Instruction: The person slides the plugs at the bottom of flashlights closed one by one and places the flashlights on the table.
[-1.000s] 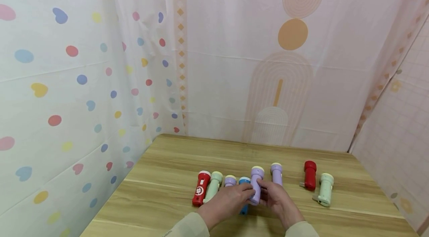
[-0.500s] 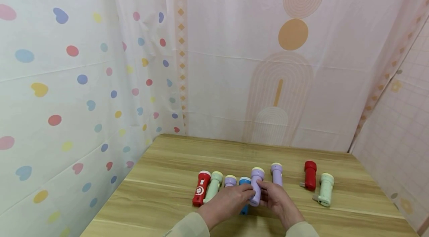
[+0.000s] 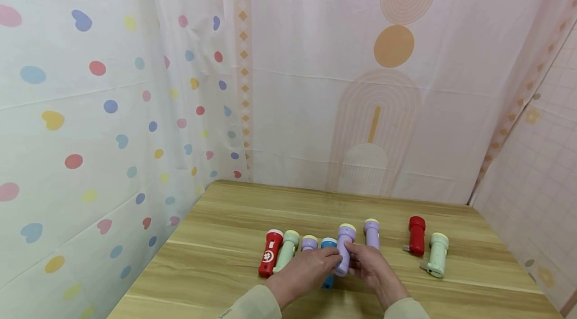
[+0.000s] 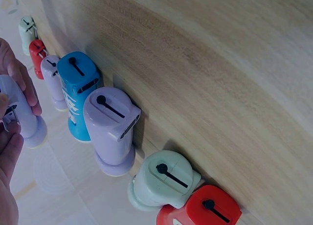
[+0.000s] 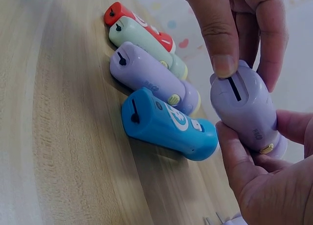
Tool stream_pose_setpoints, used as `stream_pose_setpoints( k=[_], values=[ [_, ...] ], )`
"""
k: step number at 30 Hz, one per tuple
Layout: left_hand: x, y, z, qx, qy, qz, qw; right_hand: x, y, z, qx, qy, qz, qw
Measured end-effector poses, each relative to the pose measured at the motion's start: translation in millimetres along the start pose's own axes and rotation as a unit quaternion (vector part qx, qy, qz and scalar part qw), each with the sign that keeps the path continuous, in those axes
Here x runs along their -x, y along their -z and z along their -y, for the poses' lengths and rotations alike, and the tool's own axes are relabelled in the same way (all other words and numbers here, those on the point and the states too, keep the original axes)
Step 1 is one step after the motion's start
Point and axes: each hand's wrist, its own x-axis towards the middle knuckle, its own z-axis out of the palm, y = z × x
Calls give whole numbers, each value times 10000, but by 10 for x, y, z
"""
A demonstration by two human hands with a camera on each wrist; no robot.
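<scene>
Above the table both hands hold a purple flashlight [image 3: 345, 244] with a pale yellow lens rim. My right hand [image 3: 375, 268] grips its body, thumb on one side and fingers on the other. At the tail end, my left hand [image 3: 311, 270] pinches it; in the right wrist view the left thumb [image 5: 225, 66] presses beside the black slot. The left wrist view shows small metal plug prongs [image 4: 10, 118] at the fingers. Under the left hand lies a blue flashlight [image 5: 164, 127]; another purple flashlight [image 5: 151, 78] is beside it, partly hidden in the head view.
Farther left lie a light green flashlight [image 3: 286, 251] and a red flashlight [image 3: 271, 254]. Behind the right hand is another purple flashlight [image 3: 372, 233]. At the right, a second red flashlight [image 3: 417, 235] and green flashlight [image 3: 438, 255] have prongs sticking out. Curtains surround the wooden table [image 3: 216, 209].
The held purple flashlight shifts very slightly between the hands. Both hands stay in nearly the same place, and the other flashlights have not moved.
</scene>
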Motion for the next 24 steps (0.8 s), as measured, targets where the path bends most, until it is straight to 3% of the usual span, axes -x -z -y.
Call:
stream_pose_setpoints(
  k=[24],
  values=[
    [-2,-22,-15,-97,62,-347,9993,21,-36,-42,-268,138,61,9995]
  ],
)
